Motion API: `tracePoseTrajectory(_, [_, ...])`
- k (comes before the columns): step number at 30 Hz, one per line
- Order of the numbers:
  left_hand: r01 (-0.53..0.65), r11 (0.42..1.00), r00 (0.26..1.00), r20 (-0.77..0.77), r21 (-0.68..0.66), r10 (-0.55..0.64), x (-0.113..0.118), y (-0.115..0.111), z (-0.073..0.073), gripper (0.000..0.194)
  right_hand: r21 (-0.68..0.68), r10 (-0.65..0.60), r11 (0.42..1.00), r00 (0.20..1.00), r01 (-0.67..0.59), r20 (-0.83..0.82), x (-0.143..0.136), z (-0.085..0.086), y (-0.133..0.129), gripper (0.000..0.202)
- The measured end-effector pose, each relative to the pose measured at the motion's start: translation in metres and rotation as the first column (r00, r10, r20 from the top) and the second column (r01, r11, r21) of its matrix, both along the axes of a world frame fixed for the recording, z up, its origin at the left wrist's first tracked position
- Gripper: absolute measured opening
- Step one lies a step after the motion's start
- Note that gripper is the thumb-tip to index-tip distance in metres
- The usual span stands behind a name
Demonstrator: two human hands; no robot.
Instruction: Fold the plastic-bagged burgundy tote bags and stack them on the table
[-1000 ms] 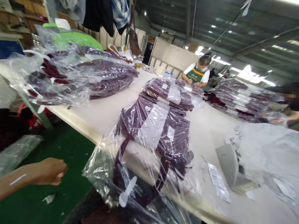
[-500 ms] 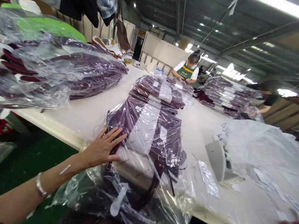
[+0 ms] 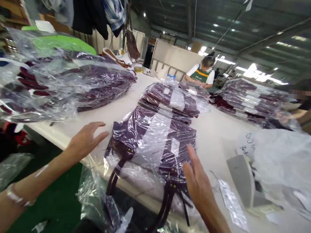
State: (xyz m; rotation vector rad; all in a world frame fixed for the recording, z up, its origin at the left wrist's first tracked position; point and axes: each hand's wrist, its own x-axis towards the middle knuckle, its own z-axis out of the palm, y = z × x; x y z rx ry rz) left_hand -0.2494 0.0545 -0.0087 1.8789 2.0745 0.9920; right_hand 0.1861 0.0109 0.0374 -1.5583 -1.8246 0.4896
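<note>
A dark purple handbag (image 3: pixel 131 128) in a clear plastic bag lies flat at the table's front edge. A wide white band (image 3: pixel 155 135) runs over its middle, and its handles (image 3: pixel 167 196) hang down past the edge. To its left, my left hand (image 3: pixel 85 140) hovers open above the table edge, thumb apart from the fingers. My right hand (image 3: pixel 197 177) is open at the bag's right side, fingertips over the plastic; whether they press on it I cannot tell. Loose plastic with a white strip (image 3: pixel 122 227) droops in front of me.
More wrapped purple bags (image 3: pixel 171 96) are stacked just beyond. Larger wrapped piles stand left (image 3: pixel 98 80) and right (image 3: pixel 247 99). White sheeting (image 3: pixel 293 158), a grey board piece (image 3: pixel 241 178) and a silvery packet strip (image 3: pixel 232 204) lie at right. Two people work across the table.
My left hand has lifted off the bag and moved left. My right hand has come in from the lower right corner to the bag's right side. The view has shifted slightly.
</note>
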Motion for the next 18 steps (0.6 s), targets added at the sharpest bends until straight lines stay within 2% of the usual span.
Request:
tracePoseTrajectory(1, [-0.006,0.999,0.996,0.088,-0.037,0.01,0.008,0.017,0.005,0.079,0.057,0.075,0.995,0.996,-0.079,0.057,-0.017,-0.004,0.029,0.073])
tracePoseTrajectory(3, [0.027,0.983,0.964,0.265,-0.18,0.022,0.021,0.047,0.011,0.087,0.056,0.122,0.989,0.975,-0.135,0.183,-0.044,-0.019,0.074,0.079])
tracePoseTrajectory(6, [0.177,0.896,0.873,0.485,-0.407,0.048,0.029,0.075,0.013,0.086,-0.115,0.09,0.992,0.941,-0.055,0.327,-0.057,-0.052,0.108,0.08])
tracePoseTrajectory(9, [0.327,0.8,0.761,0.642,-0.502,0.091,0.03,0.086,0.013,0.078,-0.224,0.104,0.975,0.92,-0.018,0.378,-0.051,-0.079,0.114,0.081])
tracePoseTrajectory(13, [0.422,0.696,0.719,0.683,-0.58,0.133,0.03,0.089,0.017,0.065,-0.22,0.106,0.975,0.924,-0.025,0.368,-0.043,-0.087,0.113,0.081])
tracePoseTrajectory(16, [0.499,0.682,0.643,0.756,-0.534,0.121,0.033,0.082,0.021,0.054,-0.213,0.106,0.977,0.938,-0.035,0.33,-0.039,-0.085,0.115,0.079])
tracePoseTrajectory(18, [0.536,0.72,0.547,0.831,-0.441,0.102,0.037,0.072,0.026,0.045,-0.216,0.119,0.975,0.951,-0.057,0.285,-0.037,-0.085,0.114,0.078])
